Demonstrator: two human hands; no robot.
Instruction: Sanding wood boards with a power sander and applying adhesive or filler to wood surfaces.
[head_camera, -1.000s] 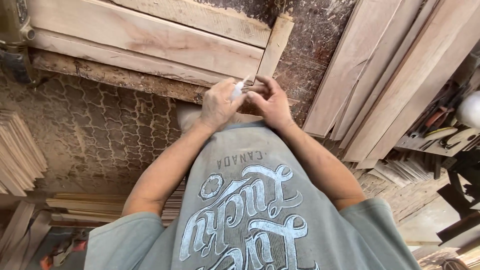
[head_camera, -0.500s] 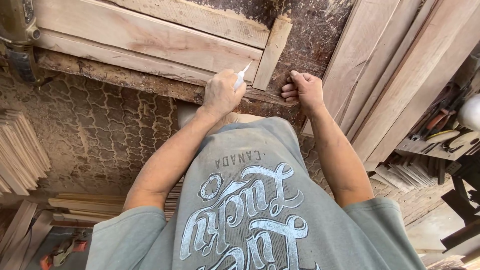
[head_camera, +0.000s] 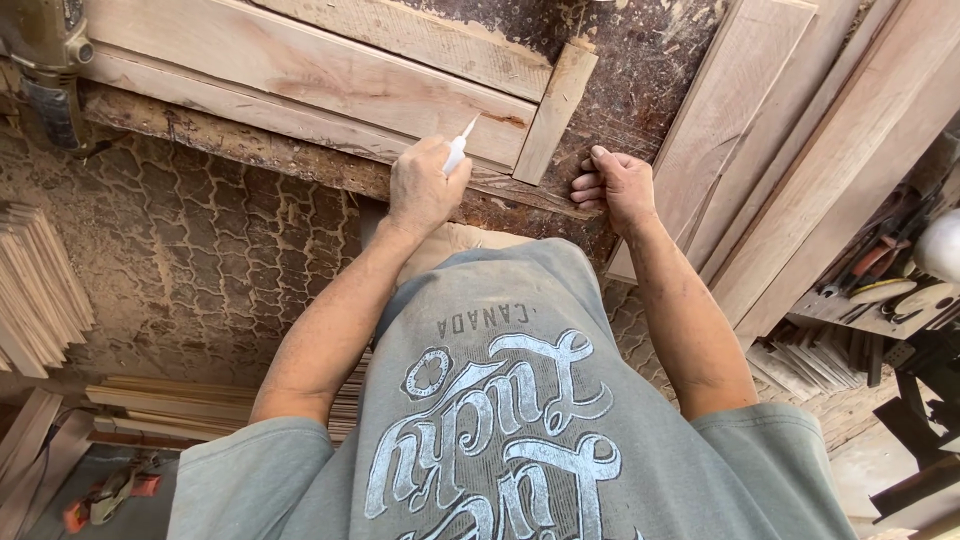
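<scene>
Two hands at the edge of a rough workbench, one gripping a small white marker.

Nearest, the left hand (head_camera: 425, 188) is closed around the white marker (head_camera: 458, 150), probably chalk or a pencil, its tip over the long plank (head_camera: 300, 80). The right hand (head_camera: 612, 186) rests apart, fingers curled on the bench edge (head_camera: 250, 145), just beside the short upright batten (head_camera: 555, 110). Further right, boards (head_camera: 800, 150) lean.

I'm seeing a dusty floor (head_camera: 150, 270) of interlocking pavers, thin wood strips (head_camera: 35, 290) stacked at its left edge, long planks (head_camera: 820, 150) leaning right, daylight throughout.
</scene>
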